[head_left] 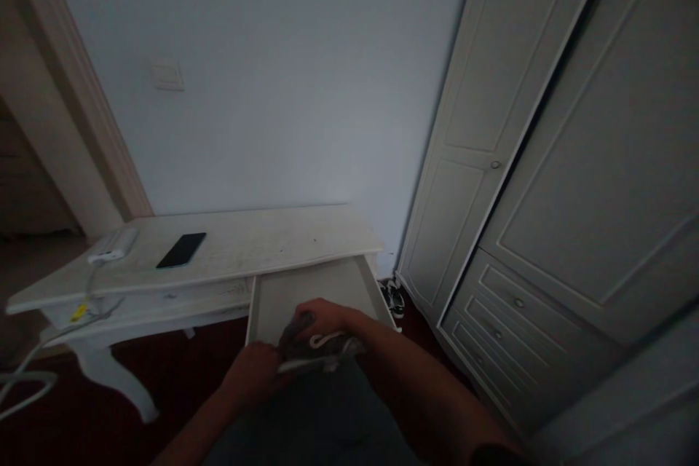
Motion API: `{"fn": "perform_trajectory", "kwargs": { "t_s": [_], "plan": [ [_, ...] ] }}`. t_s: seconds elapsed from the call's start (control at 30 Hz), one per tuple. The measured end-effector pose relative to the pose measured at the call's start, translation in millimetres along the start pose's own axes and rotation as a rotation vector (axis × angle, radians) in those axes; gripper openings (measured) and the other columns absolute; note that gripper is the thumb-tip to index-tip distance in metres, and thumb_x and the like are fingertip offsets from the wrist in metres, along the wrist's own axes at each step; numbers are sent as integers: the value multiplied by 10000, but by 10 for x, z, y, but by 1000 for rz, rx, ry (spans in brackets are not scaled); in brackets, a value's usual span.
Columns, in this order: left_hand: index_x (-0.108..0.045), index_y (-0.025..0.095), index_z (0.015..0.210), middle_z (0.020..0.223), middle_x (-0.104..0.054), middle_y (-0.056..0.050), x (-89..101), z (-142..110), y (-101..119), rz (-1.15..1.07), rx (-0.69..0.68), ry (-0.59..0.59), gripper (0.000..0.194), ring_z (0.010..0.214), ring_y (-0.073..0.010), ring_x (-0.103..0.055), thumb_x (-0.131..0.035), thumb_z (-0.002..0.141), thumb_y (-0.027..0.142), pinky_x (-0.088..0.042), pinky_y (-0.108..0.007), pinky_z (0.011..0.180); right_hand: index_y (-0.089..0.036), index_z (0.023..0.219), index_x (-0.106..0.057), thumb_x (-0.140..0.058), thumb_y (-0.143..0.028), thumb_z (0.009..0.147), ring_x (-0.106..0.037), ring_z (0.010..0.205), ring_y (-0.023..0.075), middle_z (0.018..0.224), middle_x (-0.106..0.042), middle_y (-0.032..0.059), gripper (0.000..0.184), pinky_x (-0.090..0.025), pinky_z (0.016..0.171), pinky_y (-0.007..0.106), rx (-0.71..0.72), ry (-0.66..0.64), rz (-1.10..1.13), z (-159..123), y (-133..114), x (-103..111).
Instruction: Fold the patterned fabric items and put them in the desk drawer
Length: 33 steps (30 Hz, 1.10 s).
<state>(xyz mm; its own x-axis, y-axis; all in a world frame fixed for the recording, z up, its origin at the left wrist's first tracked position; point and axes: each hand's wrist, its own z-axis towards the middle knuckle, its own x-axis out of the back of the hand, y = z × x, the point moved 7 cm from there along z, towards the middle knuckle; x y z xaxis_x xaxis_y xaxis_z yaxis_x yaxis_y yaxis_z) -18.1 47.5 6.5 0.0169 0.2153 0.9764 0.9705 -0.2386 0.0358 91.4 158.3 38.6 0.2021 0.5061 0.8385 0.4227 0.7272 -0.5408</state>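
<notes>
A white drawer (267,298) is pulled out of the table towards me. Over its front part, my right hand (322,317) is closed on a bunched grey cloth item (295,328). A pale looped cord (328,338) shows beside the cloth, below the right hand's fingers. My left hand (256,368) is closed at the drawer's front left corner, against the lower left end of the cloth. Its fingertips are hidden, and dim light blurs what lies between the two hands.
On the white table (273,229) lie a dark phone (182,250) and a white power strip (113,244), its cable hanging off the left side. Black-and-white shoes (394,298) stand on the floor right of the drawer. A tall white wardrobe (464,182) stands at the right.
</notes>
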Motion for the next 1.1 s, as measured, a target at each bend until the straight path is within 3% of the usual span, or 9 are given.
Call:
{"fn": "perform_trajectory", "kwargs": {
  "t_s": [0.1, 0.17, 0.23, 0.3, 0.4, 0.53, 0.77, 0.9, 1.1],
  "plan": [
    [-786, 218, 1147, 1172, -813, -151, -1, -8, 34, -4, -40, 0, 443, 1131, -362, -744, -496, 976, 506, -540, -488, 1008, -205, 1318, -666, -852, -397, 854, -566, 1325, 300, 1395, -658, 127, 537, -443, 1100, 429, -100, 162, -175, -122, 238, 261],
    [-777, 226, 1156, 1191, -809, -142, 1, -16, 45, -5, -50, 4, 420, 1152, -358, -736, -496, 979, 483, -530, -495, 1032, -195, 1484, -563, -843, -445, 851, -347, 1522, 432, 1626, -441, 239, 735, -310, 1187, 649, -222, 227, -230, -309, 449, 312],
    [-766, 221, 1175, 1205, -803, -144, 2, -24, 51, -8, -56, 8, 407, 1167, -362, -729, -496, 980, 456, -524, -508, 1045, -241, 1632, -406, -848, -580, 813, -120, 1603, 522, 1738, -226, 270, 990, -194, 1176, 789, -363, 179, -249, -508, 677, 226],
    [-759, 216, 1191, 1212, -800, -146, 2, -24, 57, -14, -63, 9, 407, 1175, -365, -726, -492, 986, 445, -522, -517, 1050, -318, 1702, -251, -832, -738, 747, 36, 1617, 541, 1776, -115, 248, 1194, -158, 1167, 821, -465, 84, -227, -643, 859, 87],
    [-758, 210, 1194, 1215, -797, -152, -5, -7, 68, -18, -70, 9, 416, 1171, -374, -727, -489, 995, 457, -522, -536, 1049, -374, 1716, -159, -751, -864, 726, 124, 1610, 539, 1788, -76, 225, 1253, -168, 1160, 827, -507, 78, -177, -605, 957, -11],
    [-755, 218, 1185, 1205, -796, -155, -31, 31, 69, -16, -70, 15, 408, 1161, -371, -729, -492, 995, 464, -524, -542, 1047, -384, 1708, -208, -757, -880, 698, 108, 1600, 569, 1780, -132, 218, 1252, -130, 1160, 843, -505, 164, -150, -184, 826, -58],
    [-763, 207, 1157, 1188, -804, -168, -58, 58, 44, -11, -66, 25, 388, 1151, -358, -741, -531, 965, 450, -547, -503, 1023, -336, 1576, -499, -713, -852, 759, -94, 1591, 589, 1724, -296, 214, 990, -234, 1114, 869, -283, 207, -178, 641, 94, -350],
    [-770, 190, 1160, 1191, -802, -184, -60, 61, 45, -21, -68, 28, 405, 1165, -370, -737, -533, 960, 451, -549, -514, 1023, -335, 1482, -570, -794, -718, 767, -286, 1523, 579, 1671, -378, 186, 841, -383, 1031, 850, -226, 195, -347, 762, -100, -401],
    [-763, 195, 1221, 1235, -795, -183, -57, 78, 61, -50, -66, 26, 441, 1171, -375, -738, -519, 962, 455, -545, -530, 1036, -334, 1432, -590, -828, -496, 800, -415, 1445, 536, 1547, -513, 150, 695, -519, 948, 766, -113, 99, -526, 675, -91, -404]
  ]
}}
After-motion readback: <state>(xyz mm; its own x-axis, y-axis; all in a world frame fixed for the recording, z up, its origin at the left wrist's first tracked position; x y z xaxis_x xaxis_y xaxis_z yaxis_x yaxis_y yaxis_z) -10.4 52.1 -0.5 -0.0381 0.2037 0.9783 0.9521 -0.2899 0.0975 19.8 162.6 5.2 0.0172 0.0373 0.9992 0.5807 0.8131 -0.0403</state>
